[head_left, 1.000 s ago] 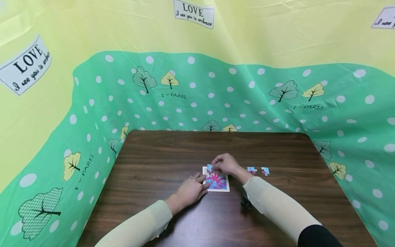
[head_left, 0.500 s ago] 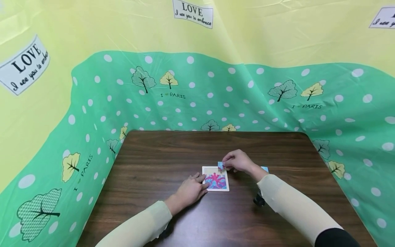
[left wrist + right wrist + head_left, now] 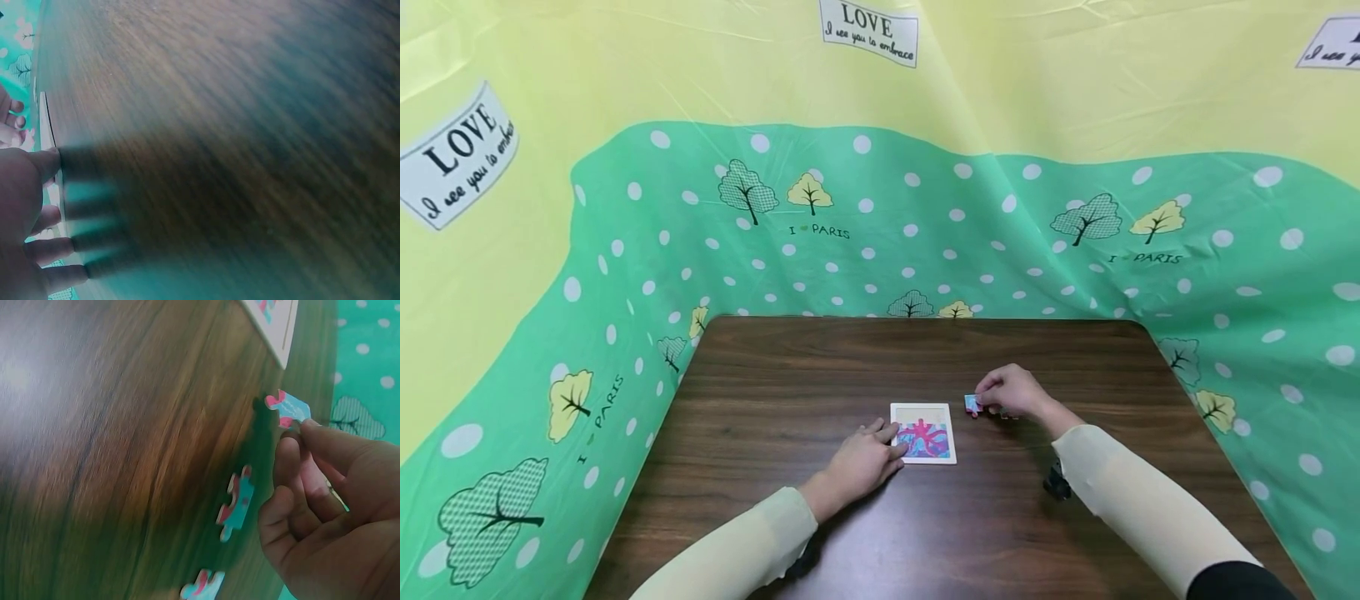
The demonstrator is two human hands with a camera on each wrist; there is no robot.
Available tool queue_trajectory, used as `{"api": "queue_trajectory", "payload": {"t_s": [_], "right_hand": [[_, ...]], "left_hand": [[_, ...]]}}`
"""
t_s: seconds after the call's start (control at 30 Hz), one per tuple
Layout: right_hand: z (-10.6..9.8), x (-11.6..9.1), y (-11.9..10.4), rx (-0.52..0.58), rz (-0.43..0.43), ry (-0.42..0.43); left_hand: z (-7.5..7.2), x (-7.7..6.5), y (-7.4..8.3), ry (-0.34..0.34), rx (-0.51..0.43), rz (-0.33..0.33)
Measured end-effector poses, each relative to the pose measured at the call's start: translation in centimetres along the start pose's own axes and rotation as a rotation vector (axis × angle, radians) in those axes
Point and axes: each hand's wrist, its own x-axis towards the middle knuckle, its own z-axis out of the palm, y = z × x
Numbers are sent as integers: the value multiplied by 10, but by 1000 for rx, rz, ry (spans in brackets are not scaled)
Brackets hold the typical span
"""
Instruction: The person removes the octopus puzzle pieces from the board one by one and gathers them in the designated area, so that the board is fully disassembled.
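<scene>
"LOVE, I see you to embrace" and "I … PARIS" are printed on a yellow-and-green cloth hung behind a wood-grained table. The left hand, fingers extended, is rested on the left edge of a white-framed puzzle. A puzzle piece is pinched by the outstretched right hand, right of the frame, near two loose pieces.

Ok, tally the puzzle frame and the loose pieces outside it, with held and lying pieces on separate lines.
Puzzle frame: 1
Loose piece held in the right hand: 1
Loose pieces lying on the table: 2
Total: 4
</scene>
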Motion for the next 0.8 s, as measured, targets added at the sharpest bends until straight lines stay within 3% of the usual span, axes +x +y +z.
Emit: {"api": "queue_trajectory", "payload": {"t_s": [0.33,0.8], "right_hand": [[1,4,14,-44,-3,-3],[8,10,7,-155,-27,29]], "left_hand": [[-1,0,1,-26,-4,-10],[1,-1,0,-31,-10,-21]]}}
